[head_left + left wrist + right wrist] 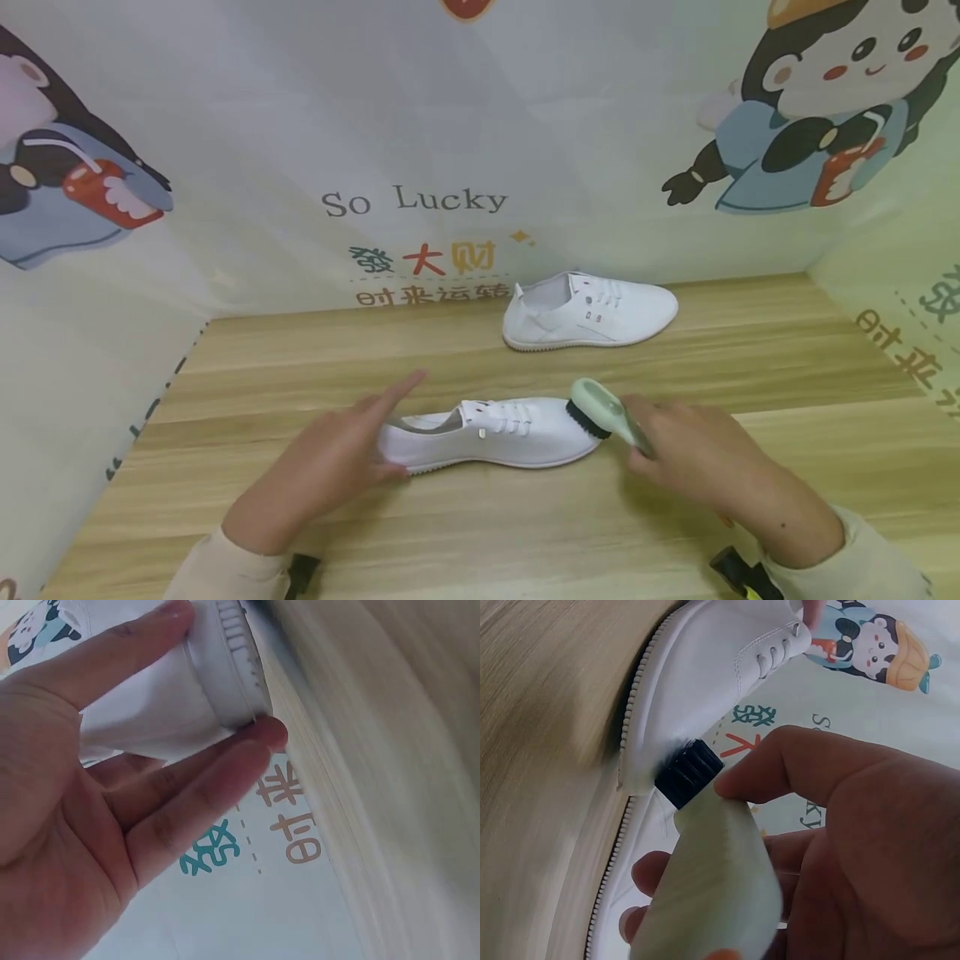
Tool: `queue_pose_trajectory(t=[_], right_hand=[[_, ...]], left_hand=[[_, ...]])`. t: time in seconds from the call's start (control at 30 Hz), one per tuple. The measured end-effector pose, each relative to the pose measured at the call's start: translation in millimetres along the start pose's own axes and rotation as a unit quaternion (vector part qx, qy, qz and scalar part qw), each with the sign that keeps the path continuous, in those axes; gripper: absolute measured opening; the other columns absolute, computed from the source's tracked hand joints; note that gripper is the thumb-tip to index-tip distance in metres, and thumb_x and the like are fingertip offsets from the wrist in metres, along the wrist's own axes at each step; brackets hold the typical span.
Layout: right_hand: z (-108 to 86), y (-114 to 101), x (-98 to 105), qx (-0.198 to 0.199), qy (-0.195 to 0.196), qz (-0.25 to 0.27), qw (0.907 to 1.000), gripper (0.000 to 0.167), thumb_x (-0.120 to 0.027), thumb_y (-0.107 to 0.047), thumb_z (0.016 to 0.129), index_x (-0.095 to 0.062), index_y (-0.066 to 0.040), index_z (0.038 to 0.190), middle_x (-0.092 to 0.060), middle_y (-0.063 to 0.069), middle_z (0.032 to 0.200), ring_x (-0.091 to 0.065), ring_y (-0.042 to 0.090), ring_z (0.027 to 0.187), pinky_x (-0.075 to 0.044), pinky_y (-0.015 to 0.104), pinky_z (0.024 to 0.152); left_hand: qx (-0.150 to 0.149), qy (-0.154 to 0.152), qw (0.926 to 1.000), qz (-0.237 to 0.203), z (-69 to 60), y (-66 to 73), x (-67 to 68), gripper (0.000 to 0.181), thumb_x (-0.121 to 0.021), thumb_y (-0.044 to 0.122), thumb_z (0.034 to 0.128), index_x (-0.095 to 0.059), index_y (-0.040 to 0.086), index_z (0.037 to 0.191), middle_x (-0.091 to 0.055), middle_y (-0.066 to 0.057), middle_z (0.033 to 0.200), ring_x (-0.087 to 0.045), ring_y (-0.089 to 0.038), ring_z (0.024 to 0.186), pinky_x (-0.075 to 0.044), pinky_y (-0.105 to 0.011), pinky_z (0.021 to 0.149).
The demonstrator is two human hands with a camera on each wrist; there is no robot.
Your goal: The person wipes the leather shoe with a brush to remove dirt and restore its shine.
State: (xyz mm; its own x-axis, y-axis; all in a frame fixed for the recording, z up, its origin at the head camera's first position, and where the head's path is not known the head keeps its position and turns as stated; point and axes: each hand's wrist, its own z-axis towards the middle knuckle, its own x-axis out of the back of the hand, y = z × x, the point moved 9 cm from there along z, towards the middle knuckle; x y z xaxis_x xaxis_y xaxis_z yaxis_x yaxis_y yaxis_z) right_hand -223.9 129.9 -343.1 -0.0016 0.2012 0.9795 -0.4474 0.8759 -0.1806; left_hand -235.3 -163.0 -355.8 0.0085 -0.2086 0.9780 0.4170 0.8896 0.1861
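Note:
A white lace-up shoe point(525, 433) lies sole-down on the wooden table, toe to the right. At its heel point(165, 705), my left hand point(330, 458) holds it, thumb on the near side and fingers round the back. My right hand point(697, 450) grips a pale green brush point(600, 404) by its handle. The brush's dark bristles point(688, 774) touch the shoe's toe. Behind lies a second white shoe point(600, 312), also toe to the right, apart from both hands.
The wood-grain table point(450, 542) meets a printed backdrop point(420, 125) at the back and both sides. Beige sleeves point(225, 571) cover the forearms, with dark straps point(302, 575) near the wrists.

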Motion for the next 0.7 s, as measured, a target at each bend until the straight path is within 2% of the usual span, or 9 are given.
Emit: queue_pose_trajectory(t=[0.03,0.1,0.23,0.27,0.37,0.47,0.57,0.7], right_hand=[[0.2,0,0,0.001,0.001,-0.001,1.0000,0.028,-0.065,-0.017,0.077,-0.058,-0.008,0.102,-0.041,-0.006,0.060,-0.039,0.011,0.050,-0.032,0.025,0.041],[0.8,1,-1,0.001,0.003,-0.004,1.0000,0.032,-0.065,-0.017,0.076,-0.058,-0.006,0.106,-0.041,-0.006,0.060,-0.039,0.011,0.050,-0.032,0.025,0.041],[0.9,1,-2,0.003,0.002,-0.005,1.0000,0.034,-0.065,-0.017,0.076,-0.058,-0.006,0.107,-0.041,-0.006,0.060,-0.039,0.011,0.050,-0.031,0.025,0.041],[0.6,1,-2,0.002,0.001,-0.005,1.0000,0.033,-0.065,-0.018,0.076,-0.058,-0.006,0.106,-0.041,-0.006,0.060,-0.039,0.011,0.050,-0.031,0.025,0.041],[0.7,2,-2,0.003,0.002,-0.007,1.0000,0.030,-0.065,-0.018,0.076,-0.056,-0.007,0.103,-0.041,-0.006,0.060,-0.039,0.011,0.050,-0.031,0.025,0.041],[1.3,2,-1,0.007,0.006,-0.009,0.9999,0.030,-0.067,-0.017,0.075,-0.055,-0.008,0.101,-0.041,-0.005,0.060,-0.039,0.011,0.050,-0.031,0.025,0.041],[1.2,1,-2,0.013,0.004,-0.007,0.9999,0.032,-0.069,-0.016,0.074,-0.056,-0.007,0.102,-0.042,-0.006,0.061,-0.039,0.010,0.050,-0.032,0.024,0.042],[0.1,1,-3,0.017,0.000,-0.010,0.9998,0.030,-0.069,-0.015,0.074,-0.056,-0.007,0.100,-0.042,-0.006,0.061,-0.039,0.010,0.050,-0.033,0.023,0.042]], left_hand=[[0.002,-0.002,1.0000,-0.006,0.0,-1.3,1.2,0.117,-0.087,0.035,0.0638,-0.009,0.042,0.150,-0.064,-0.003,0.110,-0.054,-0.004,0.064,-0.051,-0.034,0.068],[0.005,-0.008,0.9997,-0.023,-0.1,-4.1,2.6,0.117,-0.087,0.033,0.0650,-0.006,0.043,0.150,-0.066,-0.001,0.094,-0.050,-0.004,0.059,-0.049,-0.031,0.063],[0.015,-0.028,0.9974,-0.064,-1.2,-10.5,-0.2,0.114,-0.086,0.030,0.0677,-0.007,0.043,0.149,-0.057,0.005,0.073,-0.047,-0.005,0.055,-0.043,-0.026,0.058],[0.012,-0.032,0.9968,-0.072,-1.2,-11.4,-1.7,0.111,-0.086,0.030,0.0684,-0.011,0.041,0.150,-0.059,0.005,0.076,-0.048,-0.005,0.058,-0.044,-0.026,0.059],[-0.004,-0.026,0.9960,-0.085,0.2,-12.7,-3.2,0.095,-0.086,0.028,0.0682,-0.033,0.027,0.147,-0.065,0.000,0.104,-0.056,-0.008,0.075,-0.049,-0.031,0.072],[-0.020,-0.016,0.9953,-0.093,1.6,-14.1,-4.7,0.080,-0.087,0.028,0.0664,-0.050,0.014,0.136,-0.058,-0.006,0.127,-0.057,-0.015,0.100,-0.047,-0.038,0.089],[-0.010,-0.034,0.9931,-0.112,0.8,-17.5,-12.3,0.077,-0.086,0.033,0.0660,-0.054,0.010,0.132,-0.058,-0.009,0.123,-0.056,-0.019,0.106,-0.046,-0.039,0.091],[0.005,-0.060,0.9885,-0.139,0.5,-20.6,-22.4,0.073,-0.085,0.036,0.0664,-0.057,0.008,0.128,-0.060,-0.006,0.116,-0.055,-0.014,0.098,-0.047,-0.037,0.087]])
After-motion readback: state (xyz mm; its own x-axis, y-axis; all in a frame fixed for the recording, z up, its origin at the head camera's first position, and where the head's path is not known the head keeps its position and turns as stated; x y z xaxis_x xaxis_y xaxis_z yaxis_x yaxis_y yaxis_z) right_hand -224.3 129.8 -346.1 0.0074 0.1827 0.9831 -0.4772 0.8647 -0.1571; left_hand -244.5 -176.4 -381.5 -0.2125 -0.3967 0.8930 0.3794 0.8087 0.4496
